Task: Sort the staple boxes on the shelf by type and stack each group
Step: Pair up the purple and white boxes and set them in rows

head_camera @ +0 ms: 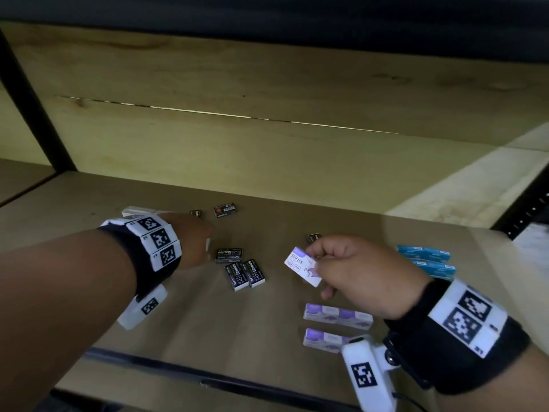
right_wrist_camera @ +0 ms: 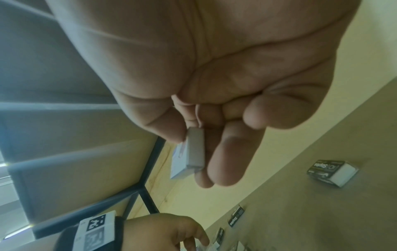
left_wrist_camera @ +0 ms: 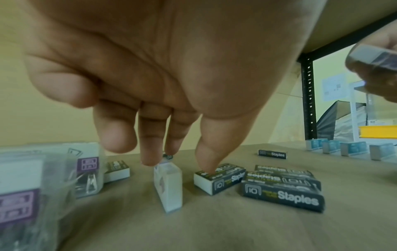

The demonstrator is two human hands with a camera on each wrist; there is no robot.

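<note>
My right hand (head_camera: 319, 263) pinches a white and purple staple box (head_camera: 302, 266) above the shelf; the right wrist view shows its edge (right_wrist_camera: 195, 151) between thumb and fingers. My left hand (head_camera: 205, 242) reaches down at the left. A fingertip (left_wrist_camera: 150, 158) touches the top of a white box (left_wrist_camera: 169, 186) standing on edge, and the thumb rests on a black staple box (left_wrist_camera: 219, 180). Three black boxes (head_camera: 240, 269) lie together mid-shelf, with others (head_camera: 225, 210) scattered behind. Purple boxes (head_camera: 337, 315) and blue boxes (head_camera: 424, 254) sit in groups at the right.
Clear plastic packs with purple labels (left_wrist_camera: 43, 171) stand at the far left, close to my left hand. A black shelf upright (left_wrist_camera: 309, 101) rises at the right end. The wooden back panel (head_camera: 267, 84) closes the rear; the shelf's front edge (head_camera: 208, 377) runs below my arms.
</note>
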